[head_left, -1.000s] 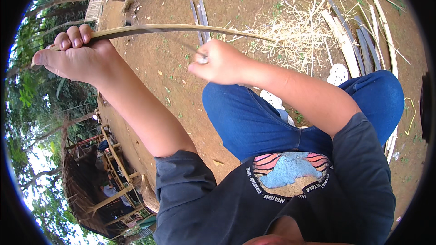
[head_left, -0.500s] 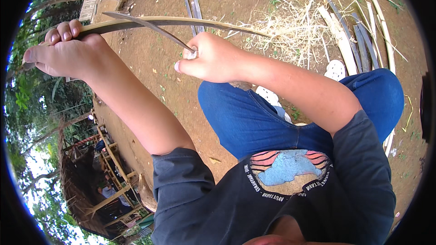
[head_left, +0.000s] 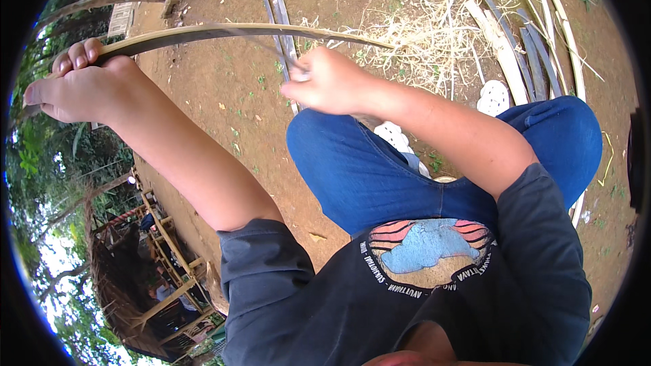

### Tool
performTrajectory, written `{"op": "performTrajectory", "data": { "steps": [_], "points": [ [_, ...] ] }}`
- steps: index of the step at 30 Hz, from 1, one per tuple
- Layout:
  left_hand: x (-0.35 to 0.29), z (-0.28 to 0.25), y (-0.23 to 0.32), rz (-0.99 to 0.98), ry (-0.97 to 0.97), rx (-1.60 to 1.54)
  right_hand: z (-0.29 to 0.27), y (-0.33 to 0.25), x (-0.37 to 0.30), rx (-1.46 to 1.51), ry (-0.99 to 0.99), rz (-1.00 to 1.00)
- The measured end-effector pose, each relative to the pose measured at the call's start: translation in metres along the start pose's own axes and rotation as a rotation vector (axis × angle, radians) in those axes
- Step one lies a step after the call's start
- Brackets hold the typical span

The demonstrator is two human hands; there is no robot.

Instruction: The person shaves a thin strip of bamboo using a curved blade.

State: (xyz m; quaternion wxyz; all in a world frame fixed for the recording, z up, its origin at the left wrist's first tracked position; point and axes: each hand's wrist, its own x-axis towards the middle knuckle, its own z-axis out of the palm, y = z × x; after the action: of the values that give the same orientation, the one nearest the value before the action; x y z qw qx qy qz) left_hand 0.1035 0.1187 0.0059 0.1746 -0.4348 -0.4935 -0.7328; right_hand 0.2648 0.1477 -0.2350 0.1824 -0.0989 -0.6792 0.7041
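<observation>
Left hand wrapped around the left end of a long, bowed strip, which runs right toward pale shavings. Right hand closed on a thin knife; blade blurred, contact unclear. Step in hand, apparently: paring the strip. Another stroke would call for a firm left hold and shallow blade angle.

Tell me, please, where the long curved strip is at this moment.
In the head view, the long curved strip runs rightward from the left hand, at upper left, toward the pale shavings on the ground.
</observation>
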Motion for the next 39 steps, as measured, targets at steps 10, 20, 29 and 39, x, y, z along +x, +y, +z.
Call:
{"op": "performTrajectory", "data": {
  "steps": [10, 20, 29, 39],
  "points": [
    [0.001, 0.012, 0.002, 0.039, 0.107, 0.072, -0.018, 0.084, -0.010, 0.168, 0.047, 0.397],
    [0.017, -0.003, -0.009, -0.003, 0.025, -0.021, -0.002, 0.008, 0.004, 0.028, 0.012, -0.078],
    [0.011, -0.009, -0.009, 0.022, -0.003, 0.001, -0.027, 0.085, -0.011, -0.015, -0.018, 0.299],
    [0.018, -0.013, -0.004, -0.108, -0.098, -0.234, -0.035, 0.119, -0.004, -0.206, 0.071, 0.287]
  ]
}}
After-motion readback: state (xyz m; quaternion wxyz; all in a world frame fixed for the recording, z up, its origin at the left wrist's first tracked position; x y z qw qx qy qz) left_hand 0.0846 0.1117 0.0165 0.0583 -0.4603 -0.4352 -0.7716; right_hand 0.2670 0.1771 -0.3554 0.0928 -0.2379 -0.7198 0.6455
